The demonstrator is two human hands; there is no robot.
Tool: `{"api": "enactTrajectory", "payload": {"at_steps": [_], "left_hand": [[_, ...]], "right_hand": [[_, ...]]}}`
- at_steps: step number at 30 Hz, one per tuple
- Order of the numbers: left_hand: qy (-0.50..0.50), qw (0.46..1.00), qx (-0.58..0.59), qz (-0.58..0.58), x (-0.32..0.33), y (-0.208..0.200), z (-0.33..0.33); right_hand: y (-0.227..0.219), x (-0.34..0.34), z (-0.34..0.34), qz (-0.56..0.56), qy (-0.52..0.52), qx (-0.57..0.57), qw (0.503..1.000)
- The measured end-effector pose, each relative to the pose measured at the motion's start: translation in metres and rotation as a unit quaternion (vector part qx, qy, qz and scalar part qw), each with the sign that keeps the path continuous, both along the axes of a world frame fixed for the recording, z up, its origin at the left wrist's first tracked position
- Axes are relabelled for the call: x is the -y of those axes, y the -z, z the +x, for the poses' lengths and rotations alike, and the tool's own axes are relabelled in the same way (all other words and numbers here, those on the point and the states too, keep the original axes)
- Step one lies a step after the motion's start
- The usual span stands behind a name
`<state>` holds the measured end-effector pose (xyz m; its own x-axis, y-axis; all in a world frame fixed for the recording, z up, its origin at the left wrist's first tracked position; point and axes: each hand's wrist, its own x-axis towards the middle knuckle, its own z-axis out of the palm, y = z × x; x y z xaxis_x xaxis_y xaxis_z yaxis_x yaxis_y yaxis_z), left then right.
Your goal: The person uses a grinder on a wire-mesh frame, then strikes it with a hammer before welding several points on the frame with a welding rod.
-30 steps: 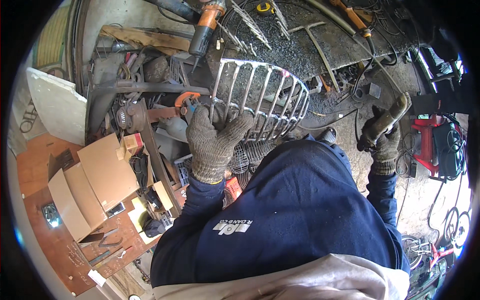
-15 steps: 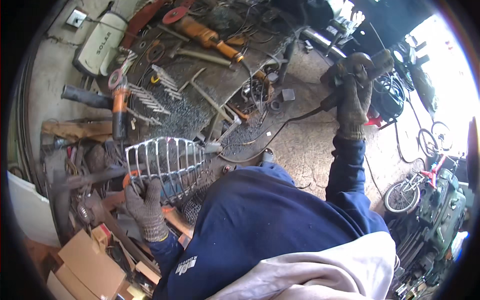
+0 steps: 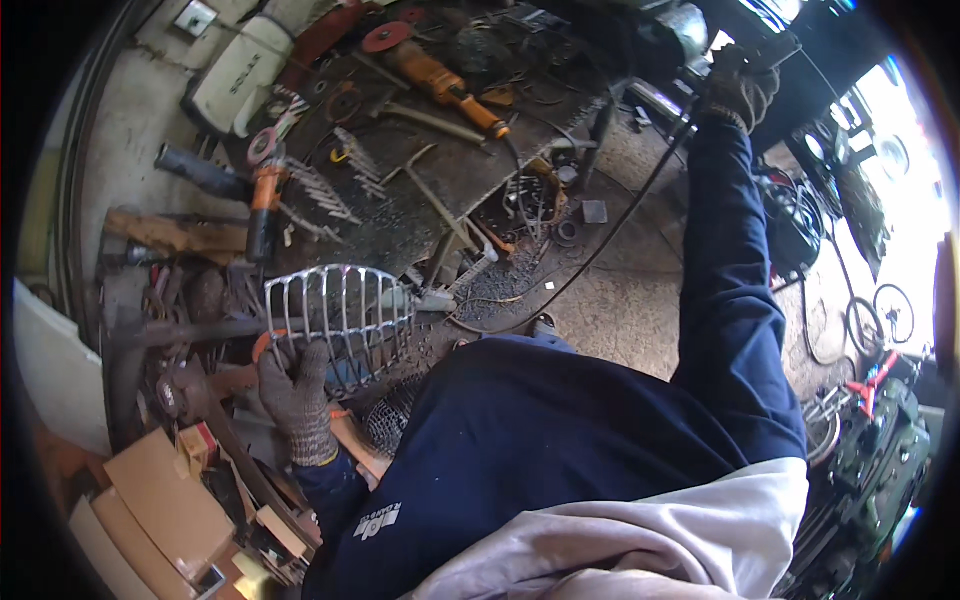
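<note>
My left hand (image 3: 300,398), in a grey knit glove, is closed on the lower left edge of a curved cage of bright metal bars (image 3: 340,305). The cage is raised near the workbench's front edge, its narrow end pointing right. Far out at the upper right, my gloved right hand (image 3: 740,92) is wrapped round a dark corded tool (image 3: 770,50). Glove and shadow hide much of the tool, so its exact kind is unclear. A thick black cable (image 3: 640,200) runs from near that hand down to the floor.
On the dark workbench (image 3: 400,225) lie orange grinders (image 3: 432,78), a hammer (image 3: 432,122) and several short metal rods (image 3: 325,195). An open cardboard box (image 3: 165,500) stands at lower left. Dark machinery (image 3: 870,450) and a red-framed bicycle (image 3: 872,385) are at right.
My right arm has stretched farther up and away, carrying the tool, and the cable has lifted with it. My left hand keeps its hold on the cage; the view has shifted slightly.
</note>
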<state>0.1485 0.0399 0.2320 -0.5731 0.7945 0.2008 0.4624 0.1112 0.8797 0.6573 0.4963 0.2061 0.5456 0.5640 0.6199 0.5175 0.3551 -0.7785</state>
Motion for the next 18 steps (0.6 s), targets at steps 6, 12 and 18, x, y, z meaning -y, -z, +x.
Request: {"api": "enactTrajectory", "payload": {"at_steps": [6, 12, 18], "left_hand": [[-0.017, 0.998, -0.051, 0.027, 0.013, 0.006, -0.010], [-0.096, 0.995, 0.024, -0.004, 0.020, -0.007, -0.001], [-0.086, 0.993, 0.078, 0.025, 0.015, -0.008, 0.001]], "right_hand": [[0.042, -0.025, -0.041, -0.092, 0.029, 0.064, 0.993], [0.061, -0.009, -0.058, -0.131, 0.029, 0.060, 0.989], [0.064, -0.002, -0.064, -0.122, 0.029, 0.055, 0.991]]}}
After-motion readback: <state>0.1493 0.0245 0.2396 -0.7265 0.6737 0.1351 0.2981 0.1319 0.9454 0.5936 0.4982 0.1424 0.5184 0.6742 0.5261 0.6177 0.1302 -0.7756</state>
